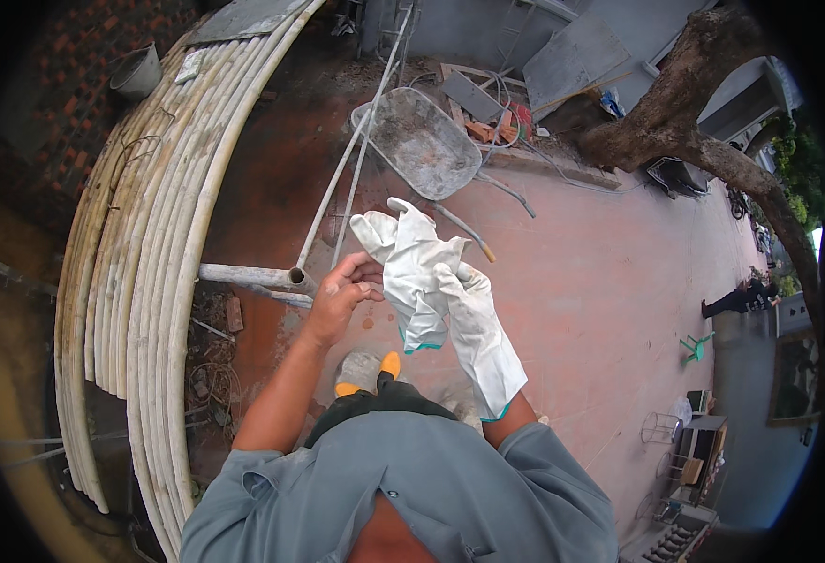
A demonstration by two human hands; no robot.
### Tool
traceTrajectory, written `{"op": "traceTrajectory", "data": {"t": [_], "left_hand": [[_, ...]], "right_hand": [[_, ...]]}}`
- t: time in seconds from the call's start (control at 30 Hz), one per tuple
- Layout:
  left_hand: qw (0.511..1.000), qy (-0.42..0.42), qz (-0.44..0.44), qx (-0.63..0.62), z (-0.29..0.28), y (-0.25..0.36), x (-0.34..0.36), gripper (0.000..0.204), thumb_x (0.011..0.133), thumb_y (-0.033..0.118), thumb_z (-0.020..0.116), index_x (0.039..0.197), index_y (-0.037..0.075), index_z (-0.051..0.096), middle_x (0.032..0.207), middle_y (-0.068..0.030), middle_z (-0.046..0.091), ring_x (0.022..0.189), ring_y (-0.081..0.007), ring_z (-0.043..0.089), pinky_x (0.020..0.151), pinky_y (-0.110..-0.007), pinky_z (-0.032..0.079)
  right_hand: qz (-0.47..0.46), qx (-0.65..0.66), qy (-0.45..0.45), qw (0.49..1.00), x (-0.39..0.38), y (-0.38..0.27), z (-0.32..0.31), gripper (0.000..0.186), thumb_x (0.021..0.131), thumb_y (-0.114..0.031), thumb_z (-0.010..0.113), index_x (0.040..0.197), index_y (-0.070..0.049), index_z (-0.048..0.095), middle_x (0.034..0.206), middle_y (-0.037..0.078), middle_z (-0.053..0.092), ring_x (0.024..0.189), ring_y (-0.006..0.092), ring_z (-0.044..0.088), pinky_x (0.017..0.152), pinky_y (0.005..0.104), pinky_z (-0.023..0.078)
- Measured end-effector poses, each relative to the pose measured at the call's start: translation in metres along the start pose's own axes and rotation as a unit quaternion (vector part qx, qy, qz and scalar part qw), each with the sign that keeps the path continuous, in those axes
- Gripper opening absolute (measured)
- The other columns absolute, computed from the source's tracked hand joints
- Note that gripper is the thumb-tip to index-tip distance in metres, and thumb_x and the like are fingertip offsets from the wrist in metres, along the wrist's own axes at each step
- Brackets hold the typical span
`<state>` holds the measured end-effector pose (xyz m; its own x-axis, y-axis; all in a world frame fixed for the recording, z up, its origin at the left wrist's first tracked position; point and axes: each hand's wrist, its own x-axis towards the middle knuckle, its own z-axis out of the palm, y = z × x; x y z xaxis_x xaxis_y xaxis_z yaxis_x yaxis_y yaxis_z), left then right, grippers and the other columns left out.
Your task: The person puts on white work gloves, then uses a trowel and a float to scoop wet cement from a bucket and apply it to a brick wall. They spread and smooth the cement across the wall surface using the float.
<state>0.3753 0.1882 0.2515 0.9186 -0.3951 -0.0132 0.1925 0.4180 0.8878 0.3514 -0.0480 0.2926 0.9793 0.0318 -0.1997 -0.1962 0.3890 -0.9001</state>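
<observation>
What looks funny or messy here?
The hands don't match: the right hand wears a white work glove and holds another loose glove, but the left hand is bare. Farther off, orange bricks lie jumbled near the wheelbarrow, whose tray is smeared with grey grime.

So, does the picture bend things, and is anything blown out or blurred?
Head view: poles bow along the left side, fitting fisheye distortion; head view: corners fall to black; head view: a bright patch beside the tree looks blown out; head view: the bare left hand and white gloves look fairly sharp.
</observation>
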Motion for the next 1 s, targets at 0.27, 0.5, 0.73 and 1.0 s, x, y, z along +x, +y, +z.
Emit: {"op": "traceTrajectory", "data": {"t": [0.27,0.5,0.73,1.0], "left_hand": [[0.992,0.097,-0.036,0.076,0.033,-0.008,0.001,0.026,0.103,0.018,0.068,0.123,0.001,0.068,0.105,-0.0015,0.07,0.089,-0.0073,0.062,0.076,-0.028,0.052],[0.975,0.219,0.028,-0.006,-0.005,0.003,0.02,0.026,0.106,0.017,0.062,0.129,0.006,0.063,0.104,-0.001,0.072,0.086,-0.0076,0.069,0.061,-0.025,0.054],[0.963,0.268,0.006,-0.042,-0.001,-0.008,0.022,0.022,0.106,0.017,0.061,0.125,0.006,0.062,0.101,-0.0017,0.072,0.077,-0.0071,0.066,0.057,-0.024,0.051],[0.965,0.256,-0.058,0.025,0.006,-0.045,0.007,0.025,0.105,0.015,0.062,0.129,0.007,0.061,0.097,-0.0006,0.072,0.07,-0.0057,0.064,0.051,-0.023,0.048]], "right_hand": [[0.018,0.023,-0.066,0.997,0.015,0.005,-0.003,0.032,0.107,-0.023,0.066,0.129,0.001,0.07,0.115,0.006,0.077,0.101,0.0139,0.074,0.089,0.0296,0.059],[0.065,-0.109,-0.089,0.988,0.006,0.008,-0.022,0.067,0.105,-0.05,0.064,0.151,-0.002,0.052,0.149,0.017,0.059,0.135,0.0295,0.06,0.111,0.0467,0.05],[0.057,-0.114,-0.124,0.984,0.014,0.044,-0.015,0.055,0.103,-0.032,0.073,0.149,-0.005,0.057,0.137,0.007,0.066,0.123,0.0151,0.061,0.103,0.0351,0.049],[-0.007,-0.159,-0.049,0.986,0.026,0.04,0.0,0.032,0.108,-0.025,0.065,0.129,-0.001,0.071,0.115,0.001,0.075,0.104,0.0096,0.067,0.1,0.0301,0.052]]}}
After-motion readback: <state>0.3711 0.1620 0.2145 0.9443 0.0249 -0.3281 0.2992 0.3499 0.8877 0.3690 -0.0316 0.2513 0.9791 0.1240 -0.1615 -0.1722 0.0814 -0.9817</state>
